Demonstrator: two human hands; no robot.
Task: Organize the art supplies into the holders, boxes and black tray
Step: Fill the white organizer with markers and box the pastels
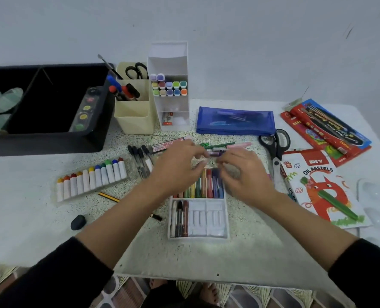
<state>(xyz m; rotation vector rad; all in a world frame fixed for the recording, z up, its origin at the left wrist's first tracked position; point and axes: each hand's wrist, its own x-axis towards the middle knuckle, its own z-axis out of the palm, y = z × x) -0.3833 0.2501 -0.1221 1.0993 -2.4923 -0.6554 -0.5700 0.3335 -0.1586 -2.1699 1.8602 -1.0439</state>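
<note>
A white oil pastel tray (209,218) lies in the middle of the table, its far half filled with coloured pastels, its near half holding three dark sticks. My left hand (178,167) and my right hand (243,174) hover over the tray's far end, fingers curled toward each other. Between their fingertips sits a small purple pastel (214,154); motion blur hides which hand pinches it. Loose pastels and pencils (224,145) lie just beyond the hands.
A black tray (51,143) stands far left with a paint palette inside. A cream holder (135,116) and white marker holder (173,101) stand behind. Paint tubes (91,181), black pens (140,158), blue pouch (235,121), scissors (275,145) and pastel box lid (322,187) surround the hands.
</note>
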